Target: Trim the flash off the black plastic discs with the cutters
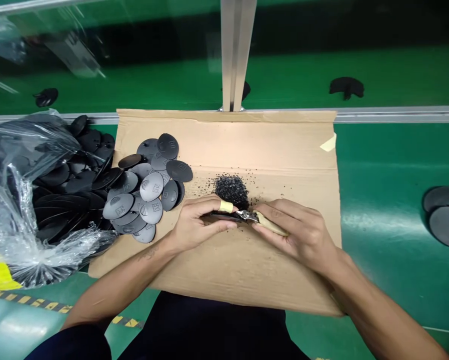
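Observation:
Between the thumb and fingers of my left hand (198, 222) is a black plastic disc (220, 216), seen nearly edge-on; one finger wears a pale yellow wrap (226, 206). My right hand (299, 227) is closed around a pair of nippers (271, 224) with yellowish handles. Their metal jaws (247, 215) meet the right edge of the disc. Just beyond my hands lies a heap of small black plastic scraps (231, 191), with loose bits scattered round it. To the left, several oval-looking black discs (151, 186) with raised markings lie in an overlapping pile.
Under everything spreads a cardboard sheet (269, 280) on a green table (378, 165). A clear plastic bag (29, 150) full of black discs bulges at the left. A metal post (237, 55) rises at the back. Curved black parts (444, 215) lie at far right.

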Demonstrator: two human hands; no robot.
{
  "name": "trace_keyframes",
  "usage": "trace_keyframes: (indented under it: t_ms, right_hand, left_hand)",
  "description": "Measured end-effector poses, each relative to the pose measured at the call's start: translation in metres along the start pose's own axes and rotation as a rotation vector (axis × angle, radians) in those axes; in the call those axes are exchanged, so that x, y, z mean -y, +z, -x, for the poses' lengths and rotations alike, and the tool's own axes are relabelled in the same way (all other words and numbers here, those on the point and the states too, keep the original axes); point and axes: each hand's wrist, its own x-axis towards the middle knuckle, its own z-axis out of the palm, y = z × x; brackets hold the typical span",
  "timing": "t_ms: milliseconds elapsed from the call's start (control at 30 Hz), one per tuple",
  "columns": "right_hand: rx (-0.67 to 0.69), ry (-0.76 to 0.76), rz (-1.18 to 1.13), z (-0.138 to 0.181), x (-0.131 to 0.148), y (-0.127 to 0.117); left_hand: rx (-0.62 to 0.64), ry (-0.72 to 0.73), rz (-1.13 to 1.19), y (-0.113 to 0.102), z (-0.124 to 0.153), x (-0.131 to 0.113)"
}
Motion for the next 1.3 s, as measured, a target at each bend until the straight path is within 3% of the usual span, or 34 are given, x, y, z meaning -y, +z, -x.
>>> trace_keyframes:
  t_ms: [200, 433, 567, 733, 900, 1033, 1200, 1300]
  right_hand:
    - [-0.008, 0.095, -0.148, -0.002, 0.000, 0.003]
    - [-0.034, 0.008, 0.174, -0.004, 0.001, 0.001]
    - [-0.042, -0.009, 0.244, -0.004, 0.003, -0.001]
    - [-0.059, 0.071, 0.042, -0.005, 0.005, -0.002]
    - [-0.039, 0.158, -0.220, -0.004, 0.007, 0.004]
    - [-0.075, 0.061, -0.248, -0.003, 0.005, 0.011]
    - [-0.117, -0.160, 0.007, 0.001, 0.006, 0.010]
    - [-0.096, -0.233, 0.113, 0.003, 0.011, 0.008]
  left_hand:
    - [0.011, -0.016, -0.063, -0.003, 0.002, -0.006]
    - [0.105, 0.118, -0.205, -0.001, 0.000, -0.005]
    - [0.065, 0.128, -0.294, 0.000, 0.000, -0.005]
    - [-0.037, 0.063, -0.315, -0.002, 0.002, -0.007]
    - [-0.057, -0.011, -0.055, 0.001, 0.008, -0.005]
    - [0.010, 0.070, -0.031, 0.003, 0.009, -0.003]
    - [0.155, 0.255, -0.435, 0.000, 0.006, -0.001]
    - [0.197, 0.308, -0.541, -0.001, 0.006, 0.001]
